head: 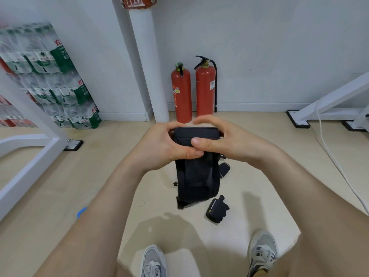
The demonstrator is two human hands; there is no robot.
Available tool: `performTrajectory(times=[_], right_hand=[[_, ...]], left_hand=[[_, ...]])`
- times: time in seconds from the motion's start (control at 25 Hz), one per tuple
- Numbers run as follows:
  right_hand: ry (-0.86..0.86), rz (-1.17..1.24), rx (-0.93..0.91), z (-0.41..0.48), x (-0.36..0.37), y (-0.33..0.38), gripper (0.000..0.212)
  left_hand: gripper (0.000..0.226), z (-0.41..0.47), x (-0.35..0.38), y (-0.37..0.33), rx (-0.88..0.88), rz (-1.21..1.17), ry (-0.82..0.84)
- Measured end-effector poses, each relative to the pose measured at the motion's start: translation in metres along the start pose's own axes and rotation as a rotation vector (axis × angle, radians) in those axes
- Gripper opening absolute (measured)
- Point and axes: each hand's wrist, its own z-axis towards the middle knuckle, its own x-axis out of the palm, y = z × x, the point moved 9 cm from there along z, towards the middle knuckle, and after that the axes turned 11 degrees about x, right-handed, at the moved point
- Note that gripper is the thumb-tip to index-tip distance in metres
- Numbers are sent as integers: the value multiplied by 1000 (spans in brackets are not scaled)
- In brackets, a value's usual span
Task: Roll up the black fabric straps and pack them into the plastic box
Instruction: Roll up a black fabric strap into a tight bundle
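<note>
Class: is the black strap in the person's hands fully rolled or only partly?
Partly rolled: left hand and right hand grip the black strap at its rolled top; the rest hangs flat below.

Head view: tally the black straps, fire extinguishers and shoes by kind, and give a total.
Held black strap: 1
Rolled black straps on the floor: 2
Red fire extinguishers: 2
Grey shoes: 2
Total: 7

Both arms forward; left hand [164, 146], right hand [229, 141] pinching strap [196, 176] top
</note>
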Motion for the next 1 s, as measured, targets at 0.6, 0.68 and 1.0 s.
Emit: performTrajectory(times=[0.6, 0.68, 1.0], right_hand=[[-46, 275, 4, 2, -13, -4, 15], [-103, 303, 0, 1, -22, -5, 17], [-168, 311, -79, 2, -20, -1, 42]], left_hand=[[42, -3, 8, 26, -155, -448, -52], [32, -5, 6, 28, -190, -468, -92], [26, -10, 29, 38, -271, -571, 2]])
